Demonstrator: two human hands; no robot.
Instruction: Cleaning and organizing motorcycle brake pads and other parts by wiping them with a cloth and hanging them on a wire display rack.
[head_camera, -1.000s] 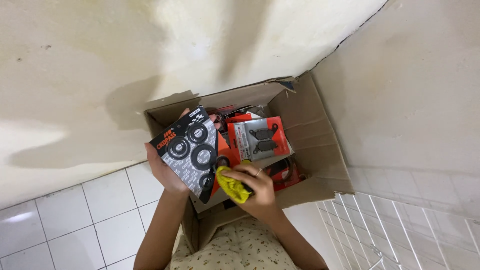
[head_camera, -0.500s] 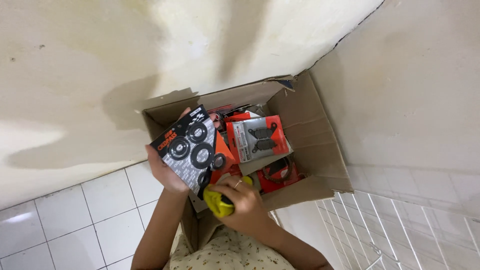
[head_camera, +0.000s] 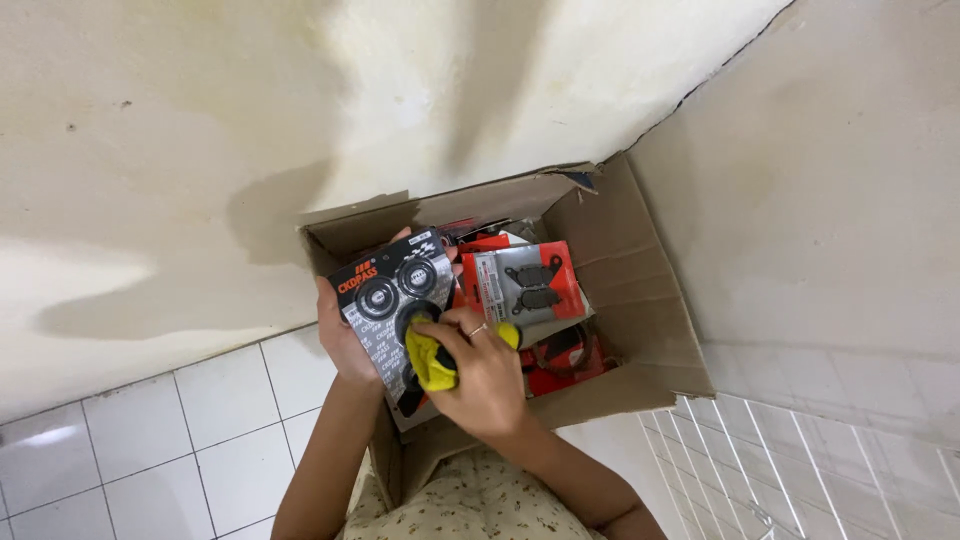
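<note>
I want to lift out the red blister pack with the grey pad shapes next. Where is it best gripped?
The red blister pack lies flat on top in the cardboard box. Probably pinch its right edge, coming from above on the right: that side looks free, while the right hand with the yellow cloth crowds its left.

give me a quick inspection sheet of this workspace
surface: white tiled floor meeting a stained cream wall
job's things: black blister pack of round parts; yellow cloth pressed on it
clutter: open cardboard box holding a red pack and more red packs
grippers: left hand grips the black pack's edge; right hand holds the cloth
cables: nothing seen
surroundings: white wire grid at lower right
</note>
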